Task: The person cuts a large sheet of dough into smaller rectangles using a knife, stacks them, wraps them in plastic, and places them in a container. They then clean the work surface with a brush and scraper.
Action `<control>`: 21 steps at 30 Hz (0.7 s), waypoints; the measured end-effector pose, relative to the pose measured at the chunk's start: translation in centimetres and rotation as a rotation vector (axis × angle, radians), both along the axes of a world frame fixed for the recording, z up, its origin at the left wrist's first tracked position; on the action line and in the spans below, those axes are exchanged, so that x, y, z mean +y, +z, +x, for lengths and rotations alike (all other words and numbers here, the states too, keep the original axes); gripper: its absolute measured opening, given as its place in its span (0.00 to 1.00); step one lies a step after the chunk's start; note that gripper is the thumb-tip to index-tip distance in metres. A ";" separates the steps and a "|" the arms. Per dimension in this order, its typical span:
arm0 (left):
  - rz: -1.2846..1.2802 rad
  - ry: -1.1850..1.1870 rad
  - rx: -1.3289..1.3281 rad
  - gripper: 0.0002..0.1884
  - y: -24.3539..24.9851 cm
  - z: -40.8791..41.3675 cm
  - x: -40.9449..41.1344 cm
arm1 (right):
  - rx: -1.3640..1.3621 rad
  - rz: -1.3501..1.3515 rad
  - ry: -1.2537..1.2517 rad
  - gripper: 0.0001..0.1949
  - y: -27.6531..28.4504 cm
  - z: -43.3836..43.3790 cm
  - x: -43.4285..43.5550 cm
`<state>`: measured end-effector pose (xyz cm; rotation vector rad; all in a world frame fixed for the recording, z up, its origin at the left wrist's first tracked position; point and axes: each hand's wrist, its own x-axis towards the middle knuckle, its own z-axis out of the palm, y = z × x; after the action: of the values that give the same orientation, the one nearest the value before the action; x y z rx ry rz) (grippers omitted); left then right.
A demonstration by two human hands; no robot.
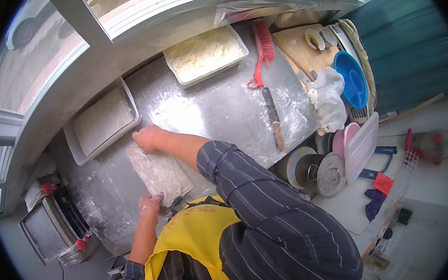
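A stack of thin, floured dough sheets (161, 172) lies on the metal table close in front of my yellow apron. My right hand (148, 138) grips its far end, with the fingers curled at the edge. At the near left corner, my left hand (151, 203) pinches the dough between thumb and fingers. Beyond the stack, a white plastic tray (137, 118) holds more flat dough sheets (104, 119). My right forearm crosses over the table, and its rolled sleeve hides part of the tabletop.
A white tub (187, 84) of flour stands by the window wall. A red brush (263, 43) and a wooden-handled knife (274, 118) lie on the metal table (227, 104). At left is a dough roller machine (57, 221). A blue basin (351, 79) and a lidded pot (319, 172) are right.
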<state>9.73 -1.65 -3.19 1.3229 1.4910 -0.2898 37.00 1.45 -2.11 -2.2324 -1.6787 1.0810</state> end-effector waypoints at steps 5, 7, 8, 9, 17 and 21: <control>0.039 -0.168 0.003 0.25 -2.0 -1.9 3.5 | 0.006 -0.057 0.051 0.13 -1.3 2.2 -2.9; 0.076 -0.150 -0.027 0.25 -1.2 -0.8 5.9 | 0.074 0.016 -0.155 0.26 -3.9 3.6 -6.6; 0.164 -0.166 -0.046 0.25 -0.4 0.4 6.6 | 0.143 -0.007 -0.207 0.29 -3.6 4.0 -8.7; 0.250 -0.192 -0.056 0.25 0.7 1.7 6.8 | 0.168 -0.011 -0.289 0.30 -3.5 4.1 -11.1; -0.216 0.287 -0.158 0.24 1.9 3.8 4.5 | 0.497 0.021 -0.719 0.27 -2.8 2.6 -18.3; -0.068 0.256 -0.271 0.23 1.2 2.6 2.7 | 0.424 0.004 -0.597 0.27 -1.3 2.3 -16.5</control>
<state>12.32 1.10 -2.01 1.0565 1.3870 0.0052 39.33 -15.02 -3.39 -2.0864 -0.7748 1.2475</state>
